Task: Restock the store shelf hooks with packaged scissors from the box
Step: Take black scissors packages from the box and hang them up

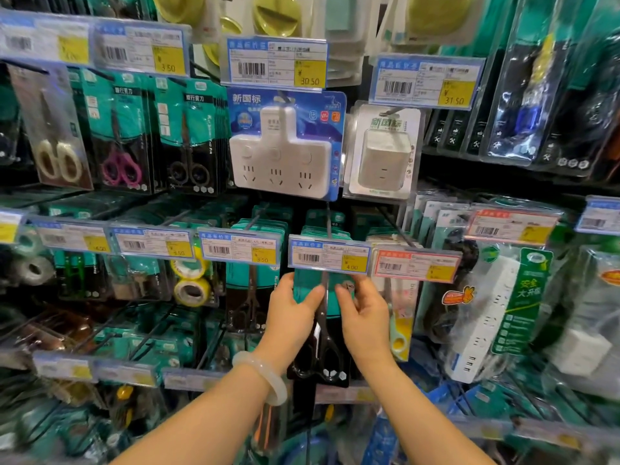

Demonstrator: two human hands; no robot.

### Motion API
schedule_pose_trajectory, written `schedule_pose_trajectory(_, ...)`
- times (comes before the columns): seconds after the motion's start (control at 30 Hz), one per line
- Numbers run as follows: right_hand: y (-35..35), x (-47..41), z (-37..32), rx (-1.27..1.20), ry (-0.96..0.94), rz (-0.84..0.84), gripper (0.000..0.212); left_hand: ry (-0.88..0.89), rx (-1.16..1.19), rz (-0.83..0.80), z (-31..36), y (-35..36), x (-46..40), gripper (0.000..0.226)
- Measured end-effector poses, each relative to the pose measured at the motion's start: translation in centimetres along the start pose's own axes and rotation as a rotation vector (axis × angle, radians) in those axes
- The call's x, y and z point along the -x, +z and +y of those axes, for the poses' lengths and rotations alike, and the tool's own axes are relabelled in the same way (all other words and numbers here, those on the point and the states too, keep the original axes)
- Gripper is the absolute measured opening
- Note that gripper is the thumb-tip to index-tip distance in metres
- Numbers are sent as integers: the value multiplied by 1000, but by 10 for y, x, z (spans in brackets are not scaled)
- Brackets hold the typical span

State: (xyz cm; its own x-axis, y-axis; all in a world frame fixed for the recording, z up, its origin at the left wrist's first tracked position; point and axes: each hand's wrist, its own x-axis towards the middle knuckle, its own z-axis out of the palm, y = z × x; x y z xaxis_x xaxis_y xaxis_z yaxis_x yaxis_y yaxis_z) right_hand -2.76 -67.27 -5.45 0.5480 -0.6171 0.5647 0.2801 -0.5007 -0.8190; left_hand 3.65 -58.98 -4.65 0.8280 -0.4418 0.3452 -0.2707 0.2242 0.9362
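Observation:
A teal and black pack of black-handled scissors [327,347] is held upright against the shelf, its top tucked just under the price tag marked 4.00 [329,259]. My left hand [290,308] grips the pack's left edge with the thumb on its front. My right hand [364,310] holds the right edge the same way. The hook [328,223] above the tag carries more teal packs behind it. The box is not in view.
Neighbouring hooks hold other scissors packs [250,297], tape rolls [191,292], a yellow-handled scissors pack [399,330] and a power strip [486,313]. White socket adapters [283,152] hang above. Price tag rails jut out at each row.

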Motion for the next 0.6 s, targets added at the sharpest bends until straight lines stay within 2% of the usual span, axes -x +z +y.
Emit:
schedule_pose_trajectory(0.1, 3, -5, 1, 89, 19, -4, 37, -7, -78, 16, -1, 1, -10, 21)
schedule_pose_trajectory(0.2, 7, -10, 5, 314, 32, -25, 28, -56, -177, 41, -6, 5, -22, 25)
schedule_pose_trajectory(0.37, 12, -23, 0, 473, 98, -75, 40, -126, -512, 14, -11, 9, -35, 47)
schedule_pose_trajectory(0.47, 11, -23, 1, 606, 118, -175, 50, -159, -708, -86, -17, 5, -32, 53)
schedule_pose_trajectory(0.6, 5, -5, -1, 681, 229, -365, 68, -273, -820, -158, -19, 1, -12, 80)
